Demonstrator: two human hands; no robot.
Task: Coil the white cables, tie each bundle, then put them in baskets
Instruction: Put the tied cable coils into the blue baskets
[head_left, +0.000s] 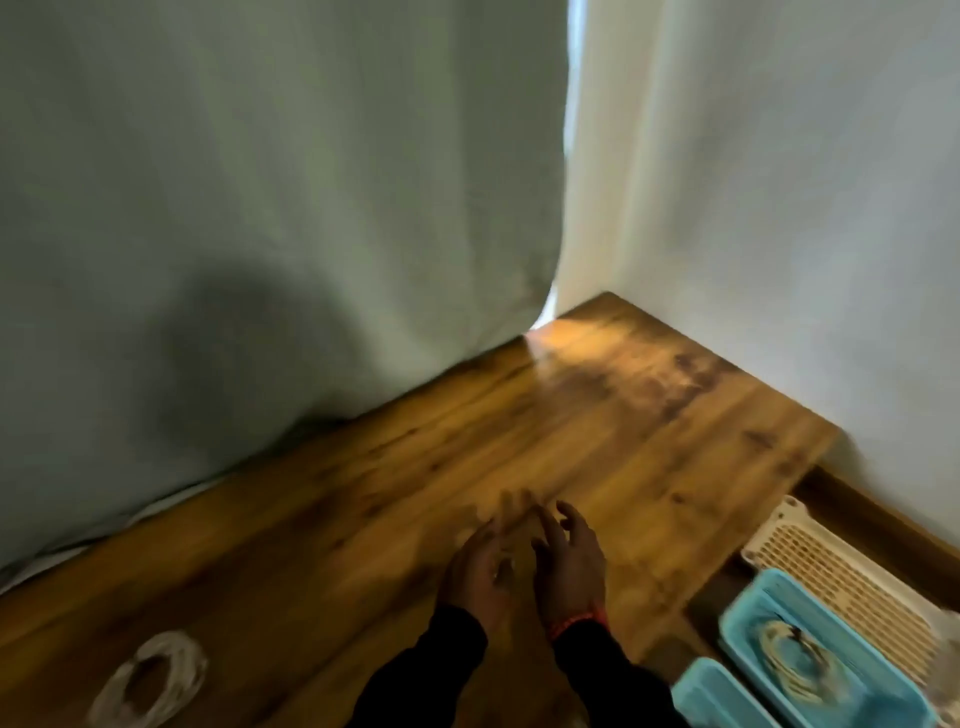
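- Head view, nearest edge first: a loose coil of white cable (150, 680) lies flat on the brown wooden tabletop (649, 441) at the lower left, its oval running from near-left up toward far-right. No tie shows on it, though blur hides fine detail.
- At the lower right, beside the table's edge, sit two turquoise plastic baskets; the larger one (753, 621) holds a pale coiled bundle with something dark across it, and only a corner of the smaller turquoise basket (711, 686) is seen. A white perforated basket (810, 551) lies just behind them.
- Mid-table, the left hand (480, 566) and right hand (571, 561) hover side by side, fingers loosely spread and holding nothing; both are motion-blurred.
- The loose coil lies to the left of both hands and nearer the person, well apart from them. The left hand is nearer, so it would likely reach back and leftward for it.
- Farthest off, pale cloth sheets (260, 208) hang behind the table.
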